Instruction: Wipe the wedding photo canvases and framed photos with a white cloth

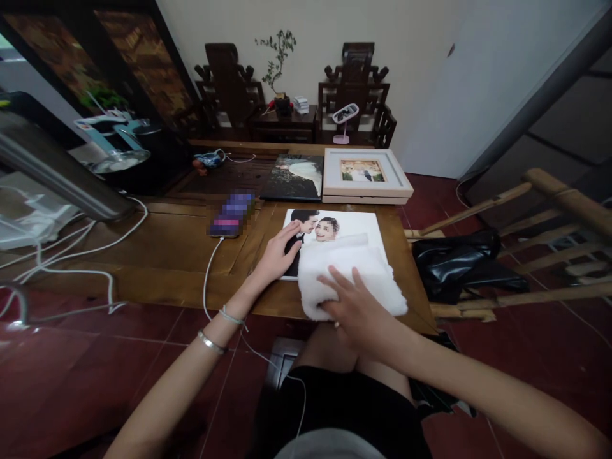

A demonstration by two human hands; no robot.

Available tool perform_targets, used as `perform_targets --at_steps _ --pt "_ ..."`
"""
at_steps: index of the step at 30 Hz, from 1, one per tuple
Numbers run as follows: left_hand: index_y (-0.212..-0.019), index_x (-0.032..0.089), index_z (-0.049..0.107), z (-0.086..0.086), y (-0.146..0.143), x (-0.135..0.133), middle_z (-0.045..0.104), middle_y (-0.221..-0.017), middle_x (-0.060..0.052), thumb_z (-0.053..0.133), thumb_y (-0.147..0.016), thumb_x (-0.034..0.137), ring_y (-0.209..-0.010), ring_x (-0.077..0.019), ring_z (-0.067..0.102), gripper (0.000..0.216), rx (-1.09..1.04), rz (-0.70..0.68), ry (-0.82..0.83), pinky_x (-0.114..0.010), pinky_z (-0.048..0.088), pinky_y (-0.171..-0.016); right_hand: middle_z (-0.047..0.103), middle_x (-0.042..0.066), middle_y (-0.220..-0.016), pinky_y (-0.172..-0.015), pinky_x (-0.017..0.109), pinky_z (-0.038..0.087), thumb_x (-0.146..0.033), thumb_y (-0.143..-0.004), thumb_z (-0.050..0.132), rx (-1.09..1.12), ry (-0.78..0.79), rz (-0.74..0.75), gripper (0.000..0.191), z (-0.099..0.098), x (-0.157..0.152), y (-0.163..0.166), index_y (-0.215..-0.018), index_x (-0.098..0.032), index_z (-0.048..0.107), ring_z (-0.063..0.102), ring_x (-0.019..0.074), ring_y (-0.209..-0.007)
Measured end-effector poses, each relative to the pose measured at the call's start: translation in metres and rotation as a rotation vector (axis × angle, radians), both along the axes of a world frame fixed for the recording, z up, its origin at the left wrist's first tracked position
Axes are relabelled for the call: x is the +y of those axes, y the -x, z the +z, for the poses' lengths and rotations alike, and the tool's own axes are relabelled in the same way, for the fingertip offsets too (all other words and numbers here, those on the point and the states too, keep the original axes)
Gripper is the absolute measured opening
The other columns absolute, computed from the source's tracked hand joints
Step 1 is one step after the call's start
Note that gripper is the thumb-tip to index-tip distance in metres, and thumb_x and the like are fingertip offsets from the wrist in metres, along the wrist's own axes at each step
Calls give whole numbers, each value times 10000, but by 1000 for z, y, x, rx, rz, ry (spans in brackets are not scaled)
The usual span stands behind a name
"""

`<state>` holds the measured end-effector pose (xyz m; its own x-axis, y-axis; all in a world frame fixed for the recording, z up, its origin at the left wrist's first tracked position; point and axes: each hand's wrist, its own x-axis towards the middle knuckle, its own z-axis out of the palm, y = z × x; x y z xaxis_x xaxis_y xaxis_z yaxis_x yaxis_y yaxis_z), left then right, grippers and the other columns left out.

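Note:
A photo print panel (368, 226) showing a couple lies on the wooden table near its front edge. My left hand (278, 252) rests on the panel's left side with its fingers stretched out and holds nothing. Over the panel's lower right part lies a folded white towel (377, 280), which hangs slightly past the front edge. My right hand (356, 312) grips the towel from above, fingers apart and pressed into the cloth. The lower part of the photo is hidden under the towel.
Behind the panel are a framed photo (396, 177) and a dark photo panel (294, 182). A phone (232, 215) with a white cable (206, 274) lies on the left. A bamboo chair (507, 191) holding a black bag (459, 258) stands right of the wooden table (162, 280).

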<state>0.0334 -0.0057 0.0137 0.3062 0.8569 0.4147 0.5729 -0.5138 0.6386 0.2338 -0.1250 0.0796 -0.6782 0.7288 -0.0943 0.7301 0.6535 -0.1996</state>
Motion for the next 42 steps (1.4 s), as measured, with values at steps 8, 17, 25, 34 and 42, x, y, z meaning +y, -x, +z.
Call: perform_targets --at_steps 8,17,25,34,42 --pt "-1271 149 554 1 2 0 490 -1398 -115 460 -901 303 -1331 -223 408 411 -14 -20 16 -427 294 -1130 436 141 -1426 -1037 677 208 -70 -713 466 35 -41 15 467 0 23 -1 -1137 -180 626 240 356 -1379" --pt "-1273 128 551 -3 2 2 495 -1389 -132 473 -904 304 -1325 -226 416 417 -13 -20 -5 -428 293 -1130 572 206 -1227 -968 613 308 -56 -766 395 -7 -151 -213 513 5 107 4 -1246 -135 558 388 350 -1280" --pt "-1338 139 473 1 1 -2 511 -1371 -137 364 -959 321 -1286 -225 458 435 -116 12 -62 -434 323 -1104 408 163 -1438 -967 693 259 -89 -813 392 -64 -239 -197 487 -5 108 23 -1267 -164 550 269 394 -1340" --pt "-1314 149 501 6 7 -4 544 -1338 -122 248 -991 382 -1252 -219 494 471 -377 7 -55 -413 355 -1084 394 87 -1468 -1043 669 214 -149 -832 453 -24 -200 300 354 -9 44 21 -1126 -206 641 221 361 -1382" --pt "-1383 116 421 -1 4 -2 443 -1432 -134 351 -948 344 -1339 -235 394 496 34 25 -24 -425 288 -1132 483 165 -1384 -1072 557 264 -51 -686 460 0 -111 96 460 4 35 -37 -1093 -150 652 329 296 -1352"
